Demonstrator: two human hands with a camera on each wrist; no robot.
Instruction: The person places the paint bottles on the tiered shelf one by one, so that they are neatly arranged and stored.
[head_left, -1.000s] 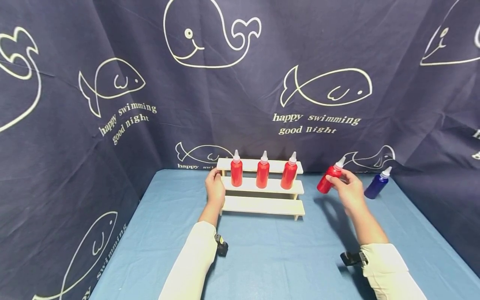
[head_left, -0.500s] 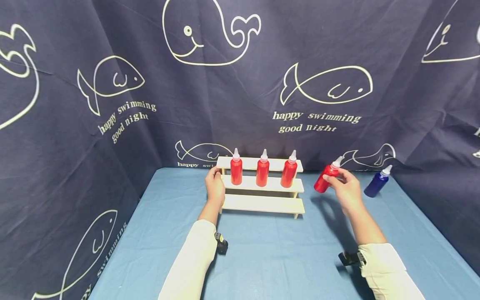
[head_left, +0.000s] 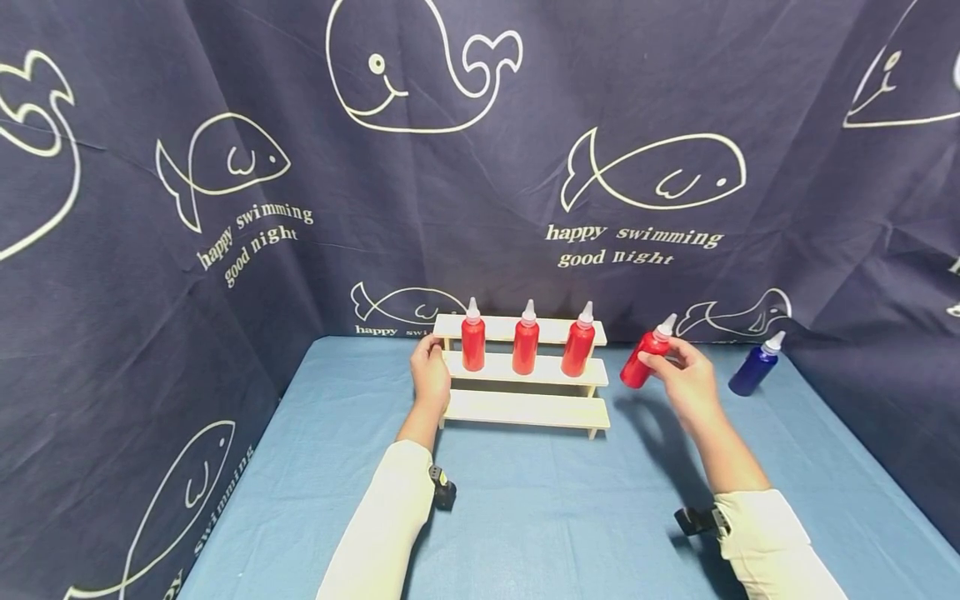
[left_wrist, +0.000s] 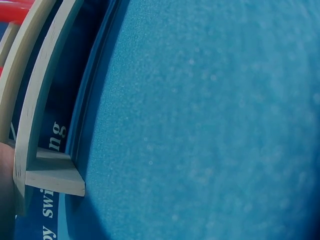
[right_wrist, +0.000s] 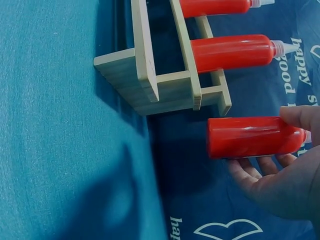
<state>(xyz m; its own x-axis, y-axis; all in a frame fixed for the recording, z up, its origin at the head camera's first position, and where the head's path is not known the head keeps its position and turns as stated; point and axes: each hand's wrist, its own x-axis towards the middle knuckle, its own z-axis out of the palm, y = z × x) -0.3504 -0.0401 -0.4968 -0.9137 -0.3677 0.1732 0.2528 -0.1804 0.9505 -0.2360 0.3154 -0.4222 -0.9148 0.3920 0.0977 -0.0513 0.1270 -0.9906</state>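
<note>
The right hand holds a red bottle, grip closed to its width. The left hand grips the rack.

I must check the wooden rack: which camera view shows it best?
The head view: the wooden rack shows all three tiers. Left wrist shows only its left part; right wrist, only its right part.
</note>
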